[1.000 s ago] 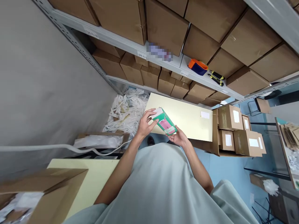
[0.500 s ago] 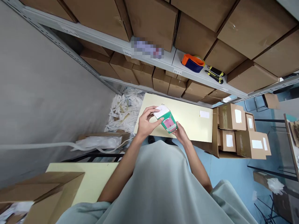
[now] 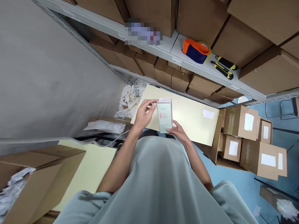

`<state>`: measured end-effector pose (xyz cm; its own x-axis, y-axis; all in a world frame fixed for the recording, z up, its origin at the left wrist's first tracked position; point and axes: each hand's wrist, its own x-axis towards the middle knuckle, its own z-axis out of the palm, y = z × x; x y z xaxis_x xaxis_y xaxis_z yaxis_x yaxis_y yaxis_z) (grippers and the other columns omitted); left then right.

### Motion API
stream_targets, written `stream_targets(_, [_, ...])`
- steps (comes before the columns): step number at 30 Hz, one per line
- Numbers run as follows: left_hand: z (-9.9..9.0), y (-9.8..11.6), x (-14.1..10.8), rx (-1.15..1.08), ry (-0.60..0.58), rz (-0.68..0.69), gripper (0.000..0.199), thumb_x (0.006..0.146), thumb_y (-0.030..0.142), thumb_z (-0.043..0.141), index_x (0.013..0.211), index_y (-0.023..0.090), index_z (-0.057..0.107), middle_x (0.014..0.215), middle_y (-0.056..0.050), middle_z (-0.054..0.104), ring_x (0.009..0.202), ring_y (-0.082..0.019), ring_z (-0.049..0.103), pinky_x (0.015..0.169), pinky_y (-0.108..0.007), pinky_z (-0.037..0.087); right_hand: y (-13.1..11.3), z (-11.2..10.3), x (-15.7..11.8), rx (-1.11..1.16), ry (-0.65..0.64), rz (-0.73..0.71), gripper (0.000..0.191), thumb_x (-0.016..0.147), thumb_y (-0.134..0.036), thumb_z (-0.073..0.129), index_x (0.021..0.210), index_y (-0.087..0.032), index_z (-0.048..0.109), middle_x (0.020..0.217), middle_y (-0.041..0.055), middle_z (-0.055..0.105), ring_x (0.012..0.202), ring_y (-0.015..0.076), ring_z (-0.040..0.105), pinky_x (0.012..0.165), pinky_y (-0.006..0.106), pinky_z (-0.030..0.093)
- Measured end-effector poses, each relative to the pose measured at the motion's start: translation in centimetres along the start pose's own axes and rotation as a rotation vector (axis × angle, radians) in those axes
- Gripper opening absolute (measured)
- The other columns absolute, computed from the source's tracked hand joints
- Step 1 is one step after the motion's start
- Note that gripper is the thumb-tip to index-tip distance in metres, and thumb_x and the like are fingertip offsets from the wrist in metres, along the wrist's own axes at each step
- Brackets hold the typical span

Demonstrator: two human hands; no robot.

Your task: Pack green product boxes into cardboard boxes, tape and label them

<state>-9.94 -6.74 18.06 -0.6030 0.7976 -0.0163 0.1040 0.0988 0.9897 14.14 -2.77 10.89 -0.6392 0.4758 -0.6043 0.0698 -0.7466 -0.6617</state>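
Observation:
A small pale green carton is held upright in front of my body, its printed face turned toward me. My right hand grips its lower right corner, the thumb lying across the bottom of the face. At the upper left corner, my left hand has its fingertips and thumb closed on the edge near the white top flap. Beneath the carton is a cream tabletop with a white label on its right part.
Over the table runs a grey shelf with brown boxes, a tape dispenser and utility knives. Labelled cardboard boxes stand at the right. Shredded paper lies at the left, and an open carton sits lower left.
The carton has been turned: its green and pink side faced me before, and now a pale green side does. Both hands stay on it. The view has shifted slightly.

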Motion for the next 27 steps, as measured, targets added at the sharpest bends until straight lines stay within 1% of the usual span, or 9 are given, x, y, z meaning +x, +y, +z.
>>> stream_targets(2, [-0.2, -0.1, 1.0, 0.032, -0.006, 0.065, 0.043, 0.102, 0.066, 0.077, 0.108, 0.024, 0.088, 0.127, -0.012, 0.077, 0.133, -0.031, 0.068, 0.122, -0.043, 0.054, -0.9, -0.4, -0.5, 0.054, -0.118, 0.106, 0.07, 0.085, -0.027, 0.098, 0.148, -0.022, 0.066, 0.116, 0.0056, 0.089, 0.105, 0.0227, 0.088, 0.091, 0.031, 0.075])
stream_targets(4, [-0.2, -0.4, 2.2, -0.055, -0.058, 0.032, 0.042, 0.099, 0.065, 0.081, 0.101, 0.024, 0.087, 0.133, -0.013, 0.078, 0.142, -0.033, 0.065, 0.128, -0.046, 0.049, -1.5, -0.6, -0.7, 0.093, -0.199, 0.188, 0.059, 0.092, -0.026, 0.093, 0.145, -0.021, 0.068, 0.123, 0.0084, 0.089, 0.105, 0.0227, 0.089, 0.09, 0.029, 0.075])
stream_targets(6, [-0.1, -1.0, 3.3, -0.236, -0.17, -0.111, 0.041, 0.092, 0.064, 0.088, 0.099, 0.023, 0.085, 0.135, -0.014, 0.08, 0.138, -0.035, 0.068, 0.119, -0.047, 0.056, -1.7, -0.6, -0.7, 0.116, -0.255, 0.259, 0.051, 0.098, -0.027, 0.089, 0.144, -0.018, 0.069, 0.125, 0.0114, 0.089, 0.104, 0.0238, 0.09, 0.089, 0.03, 0.075])
stream_targets(8, [0.1, -1.5, 4.1, -0.408, -0.265, -0.256, 0.042, 0.084, 0.06, 0.095, 0.099, 0.023, 0.083, 0.129, -0.014, 0.083, 0.126, -0.033, 0.074, 0.103, -0.043, 0.062, -1.4, -0.8, -0.5, 0.142, -0.278, 0.303, 0.046, 0.103, -0.03, 0.085, 0.143, -0.015, 0.07, 0.122, 0.0139, 0.089, 0.104, 0.0257, 0.09, 0.088, 0.03, 0.075])
stream_targets(11, [0.5, -2.2, 4.4, -0.528, -0.287, -0.315, 0.042, 0.074, 0.049, 0.104, 0.097, 0.021, 0.082, 0.12, -0.012, 0.084, 0.109, -0.028, 0.076, 0.089, -0.035, 0.062, -0.5, -1.2, -0.4, 0.183, -0.257, 0.336, 0.04, 0.11, -0.037, 0.077, 0.141, -0.013, 0.07, 0.12, 0.0163, 0.089, 0.106, 0.027, 0.09, 0.086, 0.03, 0.074])
stream_targets(17, [1.6, -2.8, 4.6, -0.649, -0.245, -0.315, 0.044, 0.071, 0.046, 0.108, 0.09, 0.019, 0.079, 0.099, -0.006, 0.081, 0.088, -0.02, 0.075, 0.081, -0.029, 0.061, 0.1, -1.2, -0.4, 0.201, -0.261, 0.455, 0.046, 0.119, -0.044, 0.057, 0.146, -0.008, 0.067, 0.121, 0.0224, 0.087, 0.112, 0.0292, 0.088, 0.086, 0.033, 0.073])
stream_targets(22, [1.4, -2.5, 5.7, -0.65, -0.214, -0.274, 0.045, 0.08, 0.053, 0.104, 0.09, 0.017, 0.079, 0.097, -0.007, 0.081, 0.091, -0.021, 0.076, 0.085, -0.029, 0.062, -0.8, 0.6, -0.6, 0.222, -0.176, 0.45, 0.053, 0.121, -0.051, 0.049, 0.152, -0.011, 0.063, 0.128, 0.0236, 0.085, 0.12, 0.0321, 0.086, 0.091, 0.039, 0.073])
stream_targets(25, [0.5, -1.9, 6.4, -0.617, -0.234, -0.275, 0.046, 0.084, 0.054, 0.102, 0.094, 0.014, 0.08, 0.098, -0.009, 0.081, 0.094, -0.023, 0.077, 0.086, -0.031, 0.062, -1.3, 1.5, -0.5, 0.217, -0.114, 0.431, 0.06, 0.123, -0.057, 0.04, 0.155, -0.012, 0.063, 0.13, 0.024, 0.085, 0.124, 0.0345, 0.084, 0.096, 0.045, 0.073])
stream_targets(27, [-0.2, -1.4, 6.9, -0.59, -0.246, -0.276, 0.047, 0.085, 0.055, 0.101, 0.095, 0.014, 0.081, 0.096, -0.008, 0.08, 0.096, -0.024, 0.077, 0.086, -0.032, 0.062, -1.4, 1.9, -0.4, 0.223, -0.097, 0.44, 0.067, 0.124, -0.061, 0.033, 0.155, -0.01, 0.063, 0.13, 0.025, 0.084, 0.124, 0.0343, 0.084, 0.096, 0.043, 0.072])
